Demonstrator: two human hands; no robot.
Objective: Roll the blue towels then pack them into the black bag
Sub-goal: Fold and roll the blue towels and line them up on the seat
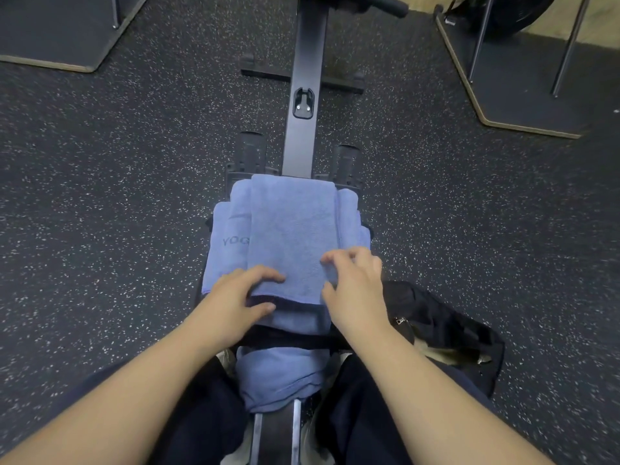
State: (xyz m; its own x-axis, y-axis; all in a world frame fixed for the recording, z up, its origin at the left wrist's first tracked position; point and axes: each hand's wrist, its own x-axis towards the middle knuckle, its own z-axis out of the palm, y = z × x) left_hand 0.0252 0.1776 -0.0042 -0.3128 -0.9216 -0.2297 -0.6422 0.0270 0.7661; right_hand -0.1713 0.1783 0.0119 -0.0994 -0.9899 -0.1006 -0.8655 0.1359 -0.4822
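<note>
A folded blue towel [290, 236] lies lengthwise on top of a stack of blue towels [225, 243] on the rowing machine seat. My left hand [240, 297] pinches the top towel's near left corner, fingers on top and thumb under the edge. My right hand [355, 290] grips its near right corner, fingers curled over the edge. Another blue towel [278, 377] lies bunched on the rail between my legs. The black bag [446, 333] sits open on the floor to my right, just beside my right wrist.
The rowing machine's rail [303, 95] and footrests [250, 152] run ahead of the towels. Speckled rubber floor [100, 196] surrounds it. A platform [60, 38] lies far left, and a platform with metal legs [523, 78] far right.
</note>
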